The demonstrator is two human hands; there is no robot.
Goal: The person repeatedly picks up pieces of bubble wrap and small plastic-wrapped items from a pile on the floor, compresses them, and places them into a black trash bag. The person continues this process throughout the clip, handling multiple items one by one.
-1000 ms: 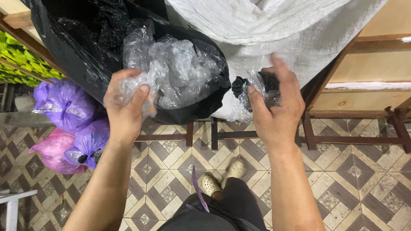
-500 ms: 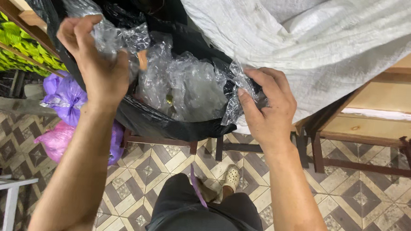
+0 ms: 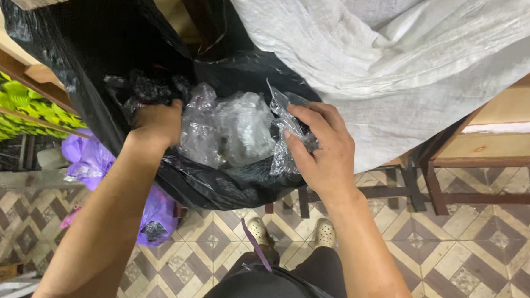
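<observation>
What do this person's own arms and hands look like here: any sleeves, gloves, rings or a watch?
Both forearms are bare up to the frame edge, with no sleeves in view. The left hand and the right hand wear no gloves. No rings, watch or wristband show on the visible fingers and wrists. The right forearm bears a faint darker patch near the elbow.

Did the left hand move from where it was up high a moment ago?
Yes. The left hand came down from near the top rim of the black bag and now reaches inside it, beside the clear plastic.
</observation>
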